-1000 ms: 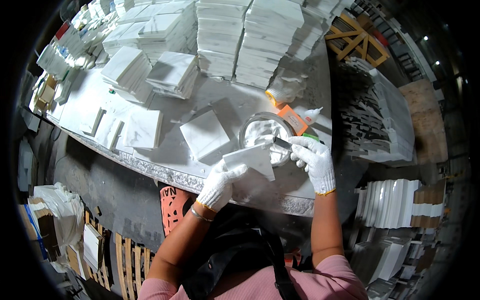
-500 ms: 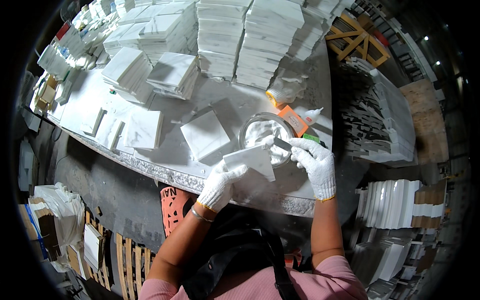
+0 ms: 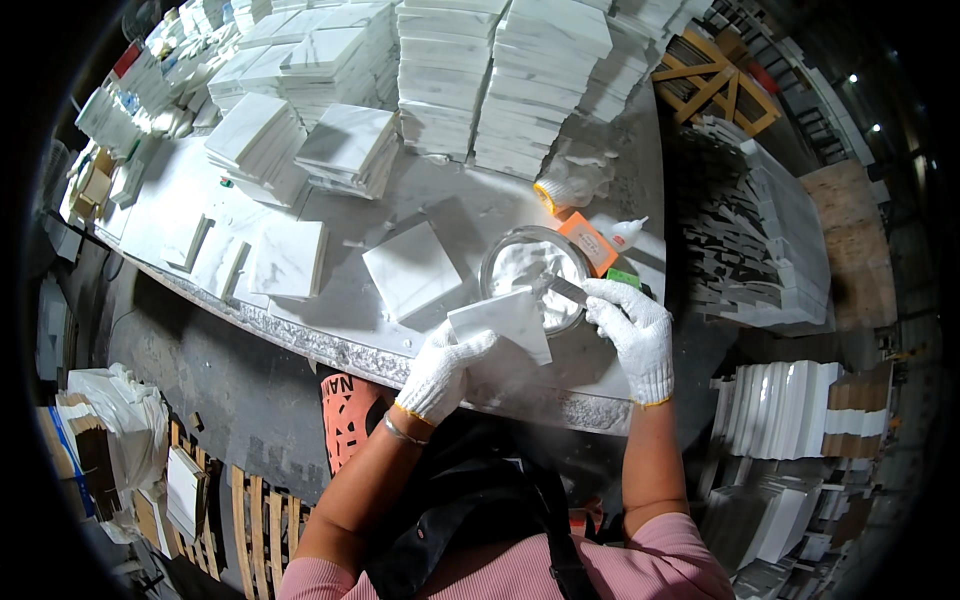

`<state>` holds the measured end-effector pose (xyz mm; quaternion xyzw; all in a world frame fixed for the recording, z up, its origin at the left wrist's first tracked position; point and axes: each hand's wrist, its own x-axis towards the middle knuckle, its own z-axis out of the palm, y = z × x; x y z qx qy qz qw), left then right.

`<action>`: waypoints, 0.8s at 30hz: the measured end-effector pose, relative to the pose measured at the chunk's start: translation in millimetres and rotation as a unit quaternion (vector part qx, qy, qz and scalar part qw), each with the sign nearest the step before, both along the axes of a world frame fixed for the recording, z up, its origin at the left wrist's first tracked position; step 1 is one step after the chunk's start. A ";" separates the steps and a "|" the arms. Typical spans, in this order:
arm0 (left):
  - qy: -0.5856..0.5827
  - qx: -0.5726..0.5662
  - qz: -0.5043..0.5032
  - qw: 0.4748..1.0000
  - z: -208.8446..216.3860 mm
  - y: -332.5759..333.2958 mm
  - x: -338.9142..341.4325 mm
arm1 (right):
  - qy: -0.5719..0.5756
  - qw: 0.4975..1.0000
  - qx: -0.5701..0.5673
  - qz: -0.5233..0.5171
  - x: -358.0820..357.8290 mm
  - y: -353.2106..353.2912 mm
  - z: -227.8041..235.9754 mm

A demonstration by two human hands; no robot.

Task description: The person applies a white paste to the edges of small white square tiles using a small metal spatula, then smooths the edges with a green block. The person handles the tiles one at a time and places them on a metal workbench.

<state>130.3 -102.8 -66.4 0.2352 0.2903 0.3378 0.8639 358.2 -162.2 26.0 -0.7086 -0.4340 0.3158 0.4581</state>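
Note:
My left hand (image 3: 443, 367), in a white glove, holds a small white marble tile (image 3: 503, 320) tilted above the table edge. My right hand (image 3: 634, 332), also gloved, grips a metal putty knife (image 3: 566, 290) whose blade reaches into a round bowl of white paste (image 3: 530, 272). The tile's upper corner overlaps the bowl's near rim. A square white tile (image 3: 411, 269) lies flat on the table just left of the bowl.
Tall stacks of white marble tiles (image 3: 500, 70) fill the back of the stone table (image 3: 330, 345). An orange box (image 3: 588, 242), a small white squeeze bottle (image 3: 628, 231) and a tub (image 3: 570, 180) sit behind the bowl. More tile stacks (image 3: 770, 410) stand at right; wooden pallets (image 3: 230, 520) lie below.
The putty knife and my right hand shifted slightly at the bowl. My left hand keeps the tile in nearly the same place.

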 end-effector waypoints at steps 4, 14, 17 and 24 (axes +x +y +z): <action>-0.007 -0.003 0.000 1.000 0.1 0.2 -0.8 | 0.013 1.000 -0.008 -0.011 1.6 0.0 0.1; -0.012 -0.015 -0.010 1.000 1.0 0.0 -0.7 | 0.075 0.994 -0.079 -0.008 -5.9 2.5 8.9; -0.010 -0.017 -0.010 1.000 0.4 0.4 -2.4 | 0.089 0.994 -0.070 0.005 0.2 -2.7 2.7; 0.013 -0.012 -0.010 1.000 0.7 0.3 -2.2 | 0.070 0.997 -0.036 -0.027 29.1 -3.4 -14.3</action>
